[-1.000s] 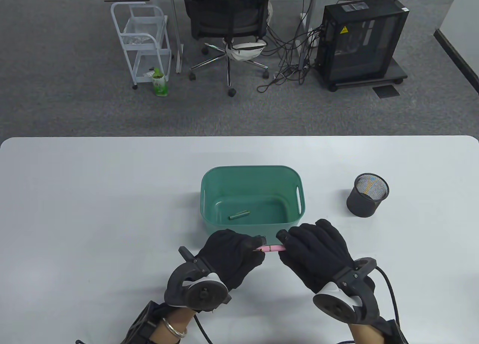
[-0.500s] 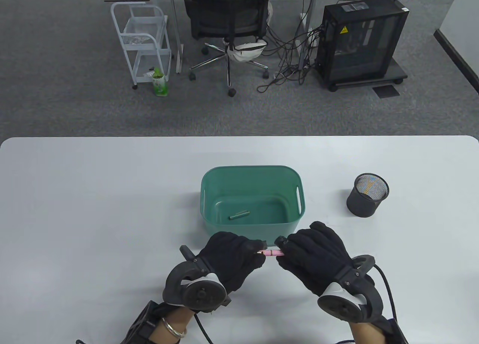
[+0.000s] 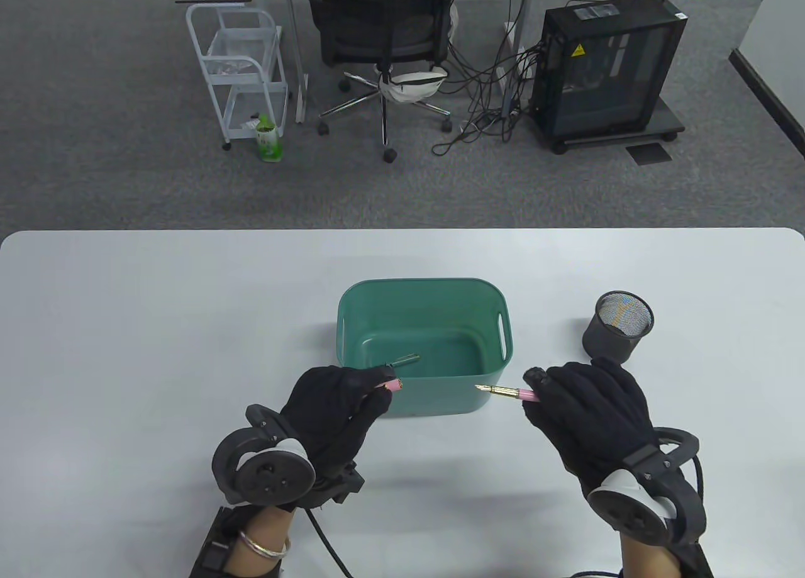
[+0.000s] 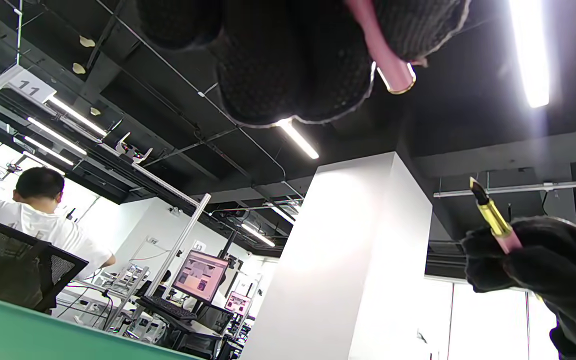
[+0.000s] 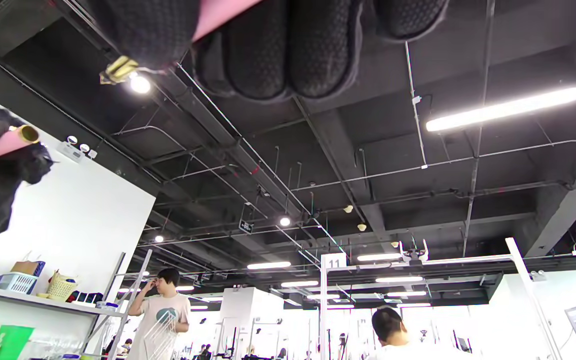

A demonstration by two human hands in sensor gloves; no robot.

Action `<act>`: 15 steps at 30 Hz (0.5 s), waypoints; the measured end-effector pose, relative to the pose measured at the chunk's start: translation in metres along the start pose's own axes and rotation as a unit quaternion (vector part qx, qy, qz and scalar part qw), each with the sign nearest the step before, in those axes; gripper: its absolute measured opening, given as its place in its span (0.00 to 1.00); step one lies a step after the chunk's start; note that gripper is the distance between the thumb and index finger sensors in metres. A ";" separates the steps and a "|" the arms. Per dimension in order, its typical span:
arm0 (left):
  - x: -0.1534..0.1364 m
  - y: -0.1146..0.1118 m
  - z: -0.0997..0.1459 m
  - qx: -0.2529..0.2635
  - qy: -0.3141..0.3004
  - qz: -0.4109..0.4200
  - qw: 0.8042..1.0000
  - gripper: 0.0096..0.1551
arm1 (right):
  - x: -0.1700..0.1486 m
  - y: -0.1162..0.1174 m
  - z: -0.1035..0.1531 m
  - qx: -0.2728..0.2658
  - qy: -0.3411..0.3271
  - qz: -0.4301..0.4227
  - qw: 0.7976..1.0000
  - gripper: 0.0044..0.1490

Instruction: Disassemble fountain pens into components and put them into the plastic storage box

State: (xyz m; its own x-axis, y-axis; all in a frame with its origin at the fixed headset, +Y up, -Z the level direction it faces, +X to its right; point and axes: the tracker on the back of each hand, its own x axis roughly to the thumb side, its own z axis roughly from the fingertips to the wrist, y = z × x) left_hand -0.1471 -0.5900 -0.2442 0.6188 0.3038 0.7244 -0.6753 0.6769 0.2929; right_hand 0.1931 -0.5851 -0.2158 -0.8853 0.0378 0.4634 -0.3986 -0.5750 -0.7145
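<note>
The pen is seen in two parts, one in each hand, low in the table view on either side of the box (image 3: pixel 425 301). At lower left of centre, the pink cap (image 3: pixel 394 385) is pinched in the curled fingers of the left hand (image 3: pixel 333 408), its open end toward the box's near wall. Inside the box, a green part (image 3: pixel 402 361) is seen lying on the floor, just above that cap. At lower right of centre, the pen body (image 3: pixel 508 393) is gripped by the right hand (image 3: pixel 588 414), with its gold nib pointed left toward the box. At far right, well apart from both hands, a dark mesh cup (image 3: pixel 617 334) is stood on the table (image 3: pixel 126 326).
</note>
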 end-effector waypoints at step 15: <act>-0.002 -0.016 -0.002 -0.036 0.006 -0.021 0.999 0.24 | 0.002 0.002 0.000 0.004 -0.002 0.007 1.000 0.26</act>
State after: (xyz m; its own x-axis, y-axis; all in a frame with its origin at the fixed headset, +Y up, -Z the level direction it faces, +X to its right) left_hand -0.1369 -0.5996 -0.2518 0.6511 0.2814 0.7049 -0.6179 0.7358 0.2770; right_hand 0.1905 -0.5859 -0.2165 -0.8898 0.0266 0.4556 -0.3844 -0.5817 -0.7168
